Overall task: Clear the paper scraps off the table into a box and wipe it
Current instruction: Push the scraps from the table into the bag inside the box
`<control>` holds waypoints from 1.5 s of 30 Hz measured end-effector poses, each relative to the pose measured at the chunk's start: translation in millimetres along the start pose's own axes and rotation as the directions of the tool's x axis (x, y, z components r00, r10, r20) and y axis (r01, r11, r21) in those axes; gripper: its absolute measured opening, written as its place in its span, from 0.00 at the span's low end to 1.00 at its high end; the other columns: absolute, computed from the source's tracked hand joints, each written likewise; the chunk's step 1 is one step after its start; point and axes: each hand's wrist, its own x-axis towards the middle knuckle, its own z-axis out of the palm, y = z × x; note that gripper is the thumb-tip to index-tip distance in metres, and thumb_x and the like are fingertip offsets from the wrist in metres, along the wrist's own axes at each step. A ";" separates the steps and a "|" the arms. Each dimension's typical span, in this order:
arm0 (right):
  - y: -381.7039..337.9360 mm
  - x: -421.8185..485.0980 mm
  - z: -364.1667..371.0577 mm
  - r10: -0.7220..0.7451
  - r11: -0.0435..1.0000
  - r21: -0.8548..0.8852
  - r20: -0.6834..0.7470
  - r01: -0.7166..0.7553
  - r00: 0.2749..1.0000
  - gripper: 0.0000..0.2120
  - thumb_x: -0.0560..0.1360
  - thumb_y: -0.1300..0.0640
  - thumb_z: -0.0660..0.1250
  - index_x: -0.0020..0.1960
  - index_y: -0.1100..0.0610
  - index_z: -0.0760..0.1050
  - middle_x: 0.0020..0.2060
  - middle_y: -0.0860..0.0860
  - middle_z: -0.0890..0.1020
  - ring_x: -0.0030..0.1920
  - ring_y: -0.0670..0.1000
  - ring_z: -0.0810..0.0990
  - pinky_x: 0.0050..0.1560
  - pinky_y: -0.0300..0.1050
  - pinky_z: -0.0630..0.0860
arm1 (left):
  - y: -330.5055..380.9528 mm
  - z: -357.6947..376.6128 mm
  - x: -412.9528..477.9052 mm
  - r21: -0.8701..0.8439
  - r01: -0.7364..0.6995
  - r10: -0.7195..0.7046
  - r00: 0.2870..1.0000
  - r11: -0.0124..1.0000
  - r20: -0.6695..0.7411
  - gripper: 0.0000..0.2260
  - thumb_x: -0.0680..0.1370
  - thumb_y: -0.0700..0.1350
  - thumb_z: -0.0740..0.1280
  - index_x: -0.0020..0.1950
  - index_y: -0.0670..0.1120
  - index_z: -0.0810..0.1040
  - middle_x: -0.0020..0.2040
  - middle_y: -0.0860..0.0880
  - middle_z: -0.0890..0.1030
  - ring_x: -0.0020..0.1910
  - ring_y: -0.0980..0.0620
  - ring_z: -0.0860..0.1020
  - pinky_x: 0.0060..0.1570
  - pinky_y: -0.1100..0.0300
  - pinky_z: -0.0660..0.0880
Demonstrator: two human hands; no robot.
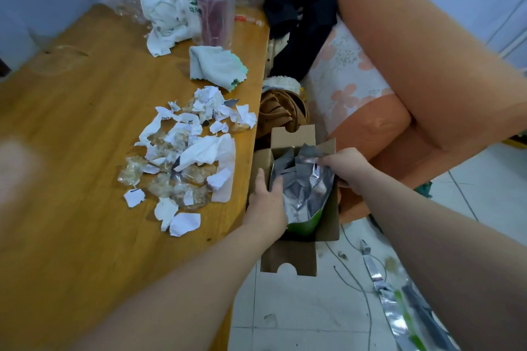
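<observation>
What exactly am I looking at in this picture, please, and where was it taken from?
There is no machine here: the picture comes from a wide-angle camera worn on a person's head, looking forward and down at their own two bare arms. The left hand and the right hand both have a grip on a crumpled silver foil bag that sits inside an open cardboard box, beside the edge of the wooden table. On the table lies a pile of torn paper scraps mixed with clear wrappers, none of it cleared yet. Behind the pile is a folded pale cloth, probably for the wiping, and further back some bottles and a white plastic bag. To the right stands an orange sofa.
</observation>
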 end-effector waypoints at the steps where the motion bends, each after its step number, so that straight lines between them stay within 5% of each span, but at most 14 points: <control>1: 1.2 -0.7 -2.0 0.001 1.000 0.025 0.008 -0.001 1.000 0.11 0.73 0.58 0.70 0.53 0.63 0.77 0.44 0.58 0.78 0.43 0.55 0.76 0.36 0.44 0.73 | 2.6 0.3 -2.6 -0.094 0.060 -0.060 0.998 0.994 -0.003 0.42 0.75 0.40 0.68 0.77 0.54 0.41 0.77 0.45 0.38 0.73 0.42 0.60 0.68 0.52 0.65; 6: 6.8 -6.8 -14.0 -0.011 0.997 0.071 0.027 0.009 1.000 0.12 0.74 0.59 0.70 0.55 0.64 0.77 0.42 0.57 0.78 0.41 0.55 0.74 0.35 0.43 0.69 | 11.9 7.9 -0.8 -0.457 0.323 -0.307 0.945 0.829 0.112 0.48 0.73 0.46 0.70 0.75 0.51 0.33 0.77 0.41 0.48 0.73 0.40 0.60 0.68 0.47 0.66; 10: 15.0 -9.7 -20.5 -0.021 0.995 0.101 0.060 0.015 0.998 0.14 0.73 0.59 0.71 0.56 0.66 0.78 0.45 0.59 0.82 0.41 0.55 0.77 0.39 0.43 0.70 | 10.0 6.8 -2.1 -0.639 0.457 -0.378 0.886 0.618 0.268 0.39 0.73 0.46 0.68 0.77 0.46 0.47 0.70 0.41 0.66 0.66 0.40 0.68 0.64 0.50 0.69; 14: 16.4 -12.9 -21.2 0.013 0.982 0.189 0.028 -0.018 1.000 0.12 0.74 0.58 0.71 0.54 0.64 0.76 0.40 0.55 0.81 0.37 0.52 0.79 0.33 0.42 0.71 | 6.9 8.6 -4.1 -0.683 0.476 -0.354 0.877 0.554 0.324 0.34 0.71 0.45 0.67 0.74 0.43 0.55 0.64 0.43 0.71 0.57 0.45 0.72 0.58 0.51 0.73; 19: 15.5 -11.6 -19.1 0.044 0.967 0.246 0.088 -0.065 0.995 0.29 0.69 0.45 0.74 0.64 0.60 0.74 0.57 0.56 0.81 0.52 0.56 0.81 0.49 0.49 0.78 | 9.5 13.2 2.6 -0.731 0.419 -0.357 0.899 0.538 0.253 0.35 0.74 0.42 0.65 0.75 0.46 0.48 0.67 0.44 0.67 0.51 0.49 0.66 0.49 0.56 0.66; 21: 13.3 -14.2 -17.4 0.061 0.968 0.235 0.124 -0.089 0.990 0.40 0.66 0.34 0.71 0.70 0.58 0.69 0.65 0.54 0.76 0.64 0.59 0.75 0.64 0.56 0.72 | 8.2 12.8 4.5 -0.735 0.425 -0.396 0.889 0.529 0.229 0.36 0.74 0.42 0.66 0.76 0.46 0.48 0.69 0.44 0.66 0.55 0.47 0.68 0.50 0.55 0.66; 24: 16.8 -14.4 -15.8 0.092 0.914 0.376 0.172 -0.152 0.981 0.58 0.55 0.22 0.67 0.73 0.58 0.64 0.66 0.54 0.75 0.67 0.61 0.73 0.65 0.59 0.71 | 9.5 10.6 4.3 -0.732 0.444 -0.457 0.866 0.517 0.203 0.35 0.75 0.43 0.64 0.76 0.48 0.47 0.71 0.45 0.64 0.65 0.43 0.68 0.53 0.55 0.67; 29: 40.1 -13.7 -18.1 0.039 0.801 0.574 0.234 -0.170 0.971 0.38 0.70 0.26 0.56 0.61 0.56 0.78 0.54 0.58 0.83 0.53 0.59 0.83 0.47 0.54 0.80 | 15.0 12.9 2.8 -0.742 0.411 -0.498 0.859 0.529 0.120 0.33 0.74 0.46 0.64 0.75 0.52 0.51 0.69 0.44 0.69 0.62 0.42 0.73 0.56 0.51 0.73; 36: 69.9 -16.1 -26.7 0.069 0.747 0.635 0.220 -0.197 0.973 0.34 0.68 0.25 0.57 0.57 0.51 0.78 0.56 0.56 0.83 0.55 0.60 0.81 0.54 0.60 0.78 | 22.2 8.4 5.3 -0.811 0.305 -0.498 0.867 0.499 0.019 0.31 0.72 0.47 0.64 0.72 0.51 0.56 0.68 0.46 0.71 0.62 0.41 0.73 0.62 0.45 0.72; 41: 82.4 -27.8 -26.4 -0.095 0.776 0.593 0.449 -0.216 0.889 0.31 0.71 0.30 0.55 0.60 0.51 0.77 0.50 0.56 0.86 0.53 0.60 0.82 0.49 0.58 0.77 | 26.8 4.8 5.3 -0.827 0.272 -0.509 0.861 0.492 -0.019 0.28 0.75 0.44 0.63 0.72 0.48 0.56 0.68 0.44 0.71 0.61 0.42 0.74 0.61 0.49 0.73; 45: 83.2 -27.4 -24.8 -0.181 0.814 0.553 0.531 -0.177 0.828 0.28 0.66 0.42 0.72 0.62 0.53 0.78 0.53 0.56 0.84 0.51 0.58 0.83 0.53 0.55 0.76 | 28.0 4.3 4.1 -0.830 0.269 -0.507 0.862 0.489 -0.020 0.28 0.75 0.42 0.63 0.72 0.48 0.56 0.67 0.44 0.71 0.60 0.41 0.74 0.60 0.47 0.74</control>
